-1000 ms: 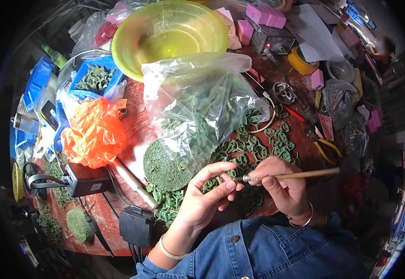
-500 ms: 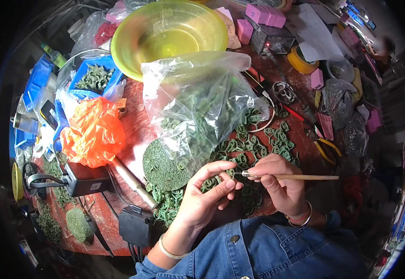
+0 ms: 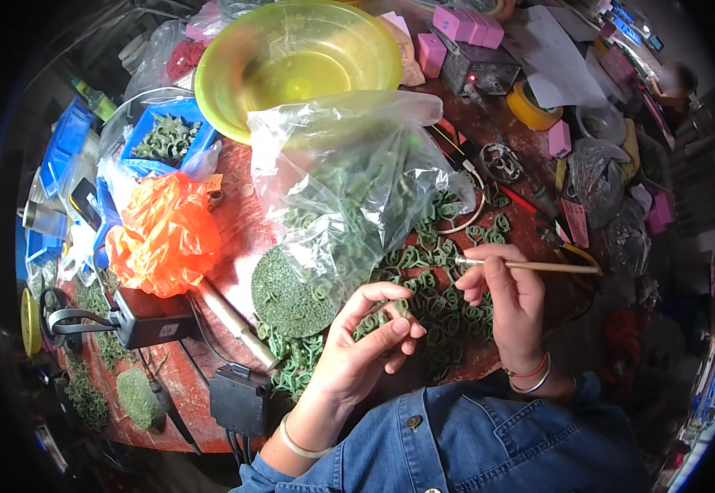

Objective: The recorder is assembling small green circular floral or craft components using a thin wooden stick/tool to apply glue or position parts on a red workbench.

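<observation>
My left hand (image 3: 371,338) is curled in a pinch around a small green piece (image 3: 404,310), mostly covered by the fingertips. Off to its right, my right hand (image 3: 511,306) grips a slim wooden-handled tool (image 3: 553,267) with a metal collar; its thin tip is too small to make out. The tool lies almost level, apart from the left hand. Beneath both hands spread many loose green curled pieces (image 3: 446,287). A clear plastic bag (image 3: 349,189) with more green pieces inside lies just beyond them. Left of the bag is a round, flat, green grainy disc (image 3: 287,294).
A yellow-green basin (image 3: 218,78) stands behind the bag. On the left are an orange plastic bag (image 3: 166,234), a blue bin (image 3: 197,115) of green pieces and a black box (image 3: 240,403) with cables. Pliers (image 3: 579,255), yellow tape (image 3: 531,111) and pink blocks (image 3: 468,27) lie right.
My right hand has moved up and to the right, drawing the wooden-handled tool away from the left hand. The left hand has stayed nearly still.
</observation>
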